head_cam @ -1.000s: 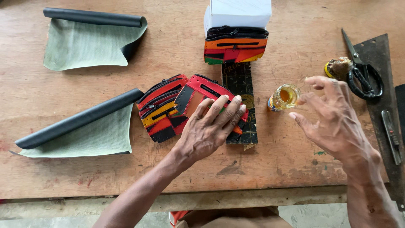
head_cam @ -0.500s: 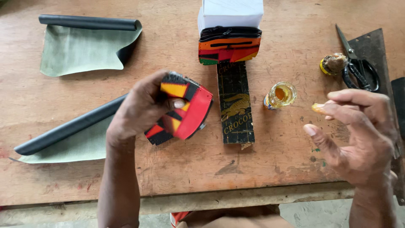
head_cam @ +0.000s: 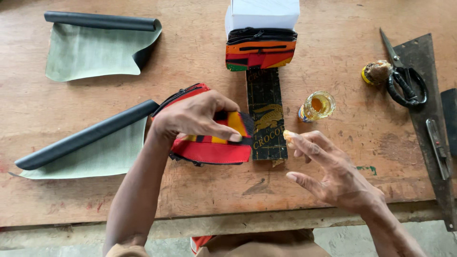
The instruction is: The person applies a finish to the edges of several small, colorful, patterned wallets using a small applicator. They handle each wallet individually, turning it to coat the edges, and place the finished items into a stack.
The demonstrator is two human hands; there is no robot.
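near the table's middle, the left hand (head_cam: 197, 119) pinches a red pouch (head_cam: 209, 150); the right hand (head_cam: 333, 176), fingers spread, carries glue on one fingertip (head_cam: 288, 136) that may smear the fabric.

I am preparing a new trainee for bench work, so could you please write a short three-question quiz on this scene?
1. True or false: the left hand grips the red patterned pouch.
2. What coats the right hand index fingertip? A) yellowish glue B) blue paint C) nothing
3. Which tool lies right of the small glue jar, on the dark metal plate?

Key: 1 true; 2 A; 3 the black-handled scissors.
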